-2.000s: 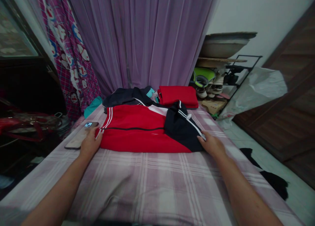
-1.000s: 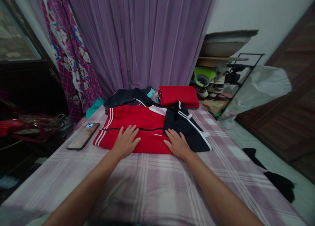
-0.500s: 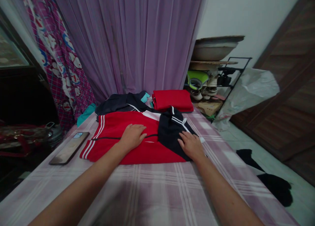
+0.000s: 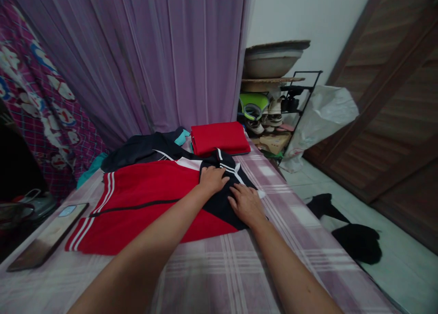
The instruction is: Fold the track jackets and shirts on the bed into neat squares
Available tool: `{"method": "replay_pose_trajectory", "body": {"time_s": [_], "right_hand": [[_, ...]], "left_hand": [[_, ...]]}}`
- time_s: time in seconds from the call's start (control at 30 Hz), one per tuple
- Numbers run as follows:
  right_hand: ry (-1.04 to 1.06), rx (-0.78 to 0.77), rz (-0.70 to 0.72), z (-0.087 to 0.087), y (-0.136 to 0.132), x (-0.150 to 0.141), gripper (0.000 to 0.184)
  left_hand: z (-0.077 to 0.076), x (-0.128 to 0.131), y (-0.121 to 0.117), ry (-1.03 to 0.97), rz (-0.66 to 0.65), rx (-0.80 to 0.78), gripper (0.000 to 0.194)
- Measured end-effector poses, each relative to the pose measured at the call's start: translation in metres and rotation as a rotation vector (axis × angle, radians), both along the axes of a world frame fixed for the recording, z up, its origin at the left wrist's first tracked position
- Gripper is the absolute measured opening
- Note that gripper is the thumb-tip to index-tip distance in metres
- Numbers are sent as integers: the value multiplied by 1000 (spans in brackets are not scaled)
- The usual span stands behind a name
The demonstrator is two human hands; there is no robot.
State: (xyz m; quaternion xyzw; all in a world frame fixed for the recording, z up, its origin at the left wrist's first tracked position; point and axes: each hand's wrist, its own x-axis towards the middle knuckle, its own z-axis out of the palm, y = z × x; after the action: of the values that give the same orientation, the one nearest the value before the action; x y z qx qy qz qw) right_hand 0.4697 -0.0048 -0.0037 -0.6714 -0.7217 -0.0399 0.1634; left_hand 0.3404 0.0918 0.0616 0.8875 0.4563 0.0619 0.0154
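Observation:
A red and navy zip jacket [image 4: 137,182] with white stripes lies spread out on a plaid-covered bed [image 4: 205,277]. My left hand [image 4: 212,179] rests flat on its navy part near the collar side, fingers stretched out. Close beside it, my right hand [image 4: 247,203] presses on the navy part towards the right edge, its fingers apart. Behind the jacket are a folded red garment [image 4: 221,138] and a loose dark navy garment [image 4: 137,151] with a turquoise patch. Part of the jacket is covered by my left forearm.
A phone [image 4: 48,239] lies at the bed's left edge. Purple curtains [image 4: 191,54] hang behind. To the right stand a shoe rack [image 4: 273,118], a white plastic bag [image 4: 323,113] and a wooden wardrobe [image 4: 393,122]. Black cloth [image 4: 356,241] lies on the floor.
My left hand has slid right from the jacket's red part onto the navy part, nearer my right hand. The view has turned to the right.

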Motion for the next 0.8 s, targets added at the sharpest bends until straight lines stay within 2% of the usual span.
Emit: {"method": "replay_pose_trajectory", "body": {"time_s": [0.07,0.13,0.27,0.37,0.47,0.53,0.67,0.73,0.8], "right_hand": [[9,2,-1,-1,1,1,43],[17,10,-8,-2,1,1,42],[16,20,-14,0,0,-1,41],[7,33,3,-1,0,-1,40],[22,104,20,-6,1,2,38],[64,199,-12,-12,2,6,35],[195,368,-149,-23,5,12,41],[249,384,-180,-26,6,14,55],[291,350,-186,-27,7,17,66]], "left_hand": [[6,-5,-3,-60,40,45,41],[18,-20,-5,-155,88,110,39],[60,-71,5,-287,231,202,34],[97,-115,18,-251,276,263,28],[127,-148,25,-174,237,329,48],[139,-164,24,-111,227,383,51],[146,-187,13,44,237,496,27],[141,-203,3,65,240,547,25],[128,-224,-10,52,254,587,25]]}}
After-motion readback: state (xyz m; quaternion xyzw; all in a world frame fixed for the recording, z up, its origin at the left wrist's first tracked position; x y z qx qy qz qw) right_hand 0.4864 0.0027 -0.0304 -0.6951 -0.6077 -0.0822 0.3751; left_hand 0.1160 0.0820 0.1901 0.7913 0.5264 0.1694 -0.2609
